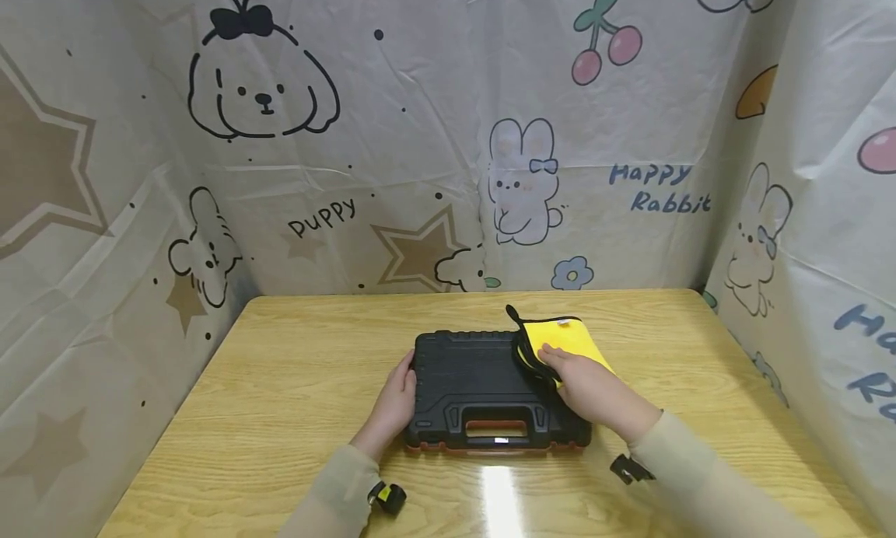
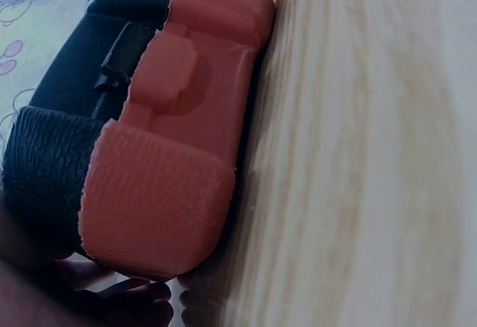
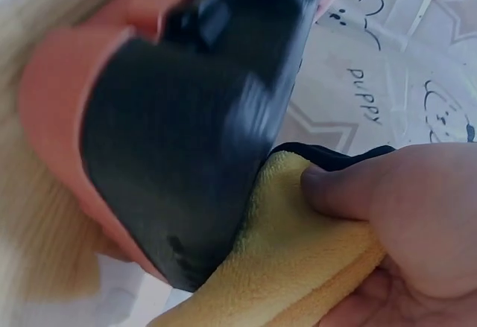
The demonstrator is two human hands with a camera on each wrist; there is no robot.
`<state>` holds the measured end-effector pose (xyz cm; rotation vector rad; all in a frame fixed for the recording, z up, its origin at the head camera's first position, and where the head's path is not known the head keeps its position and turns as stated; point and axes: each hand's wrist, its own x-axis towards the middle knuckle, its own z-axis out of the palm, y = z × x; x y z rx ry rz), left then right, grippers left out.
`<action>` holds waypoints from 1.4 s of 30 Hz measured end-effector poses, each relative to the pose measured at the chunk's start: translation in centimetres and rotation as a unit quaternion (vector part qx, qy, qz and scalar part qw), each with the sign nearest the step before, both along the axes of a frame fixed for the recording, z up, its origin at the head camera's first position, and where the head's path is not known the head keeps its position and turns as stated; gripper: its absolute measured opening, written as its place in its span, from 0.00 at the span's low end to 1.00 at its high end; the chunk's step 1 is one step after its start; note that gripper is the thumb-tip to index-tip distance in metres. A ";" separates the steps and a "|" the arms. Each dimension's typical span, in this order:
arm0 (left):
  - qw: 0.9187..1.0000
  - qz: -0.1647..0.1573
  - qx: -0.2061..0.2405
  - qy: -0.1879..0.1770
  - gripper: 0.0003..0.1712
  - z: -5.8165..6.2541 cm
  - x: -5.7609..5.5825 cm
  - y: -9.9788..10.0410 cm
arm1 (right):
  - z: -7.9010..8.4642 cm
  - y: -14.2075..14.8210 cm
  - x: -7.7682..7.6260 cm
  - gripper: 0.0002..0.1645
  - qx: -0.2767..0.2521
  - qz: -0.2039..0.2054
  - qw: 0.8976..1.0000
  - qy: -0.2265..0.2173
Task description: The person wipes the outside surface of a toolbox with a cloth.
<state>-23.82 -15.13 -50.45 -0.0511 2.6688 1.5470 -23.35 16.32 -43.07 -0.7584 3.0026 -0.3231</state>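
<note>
A black plastic carrying case (image 1: 465, 375) with an orange lower half lies flat on the table, its handle toward me. My left hand (image 1: 393, 406) grips the case's left side; in the left wrist view its fingers (image 2: 138, 301) curl at the far end of the textured corner. Over the right part of the lid lies a folded yellow cloth (image 1: 570, 334) with black edging and a black loop. My right hand (image 1: 595, 390) holds this cloth, the thumb (image 3: 346, 189) on its top face and the other fingers below. The cloth touches the case's right corner.
The wooden table (image 1: 294, 367) extends on both sides of the case. A white printed curtain (image 1: 392, 157) hangs behind the table and along both sides. Small dark camera mounts (image 1: 388, 497) sit on both wrists.
</note>
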 end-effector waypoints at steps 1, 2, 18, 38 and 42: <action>1.000 -0.001 -0.002 0.002 0.30 0.0 0.0 0.0 | 0.0 0.1 -0.3 0.33 0.000 -0.002 1.000 -0.003; 1.000 -0.001 -0.002 0.002 0.30 0.0 0.0 0.1 | 0.0 0.1 -0.7 0.33 0.000 -0.004 1.000 -0.007; 1.000 -0.004 0.005 0.007 0.30 0.1 0.1 0.2 | -0.9 1.4 -3.7 0.36 -0.031 -0.021 0.999 0.006; 1.000 0.005 0.013 0.010 0.29 0.0 0.1 0.2 | -1.4 1.7 -1.8 0.38 -0.012 -0.009 1.000 0.007; 1.000 0.005 0.017 0.011 0.29 0.0 0.1 0.2 | -1.4 1.8 -0.6 0.38 -0.013 -0.001 1.000 0.012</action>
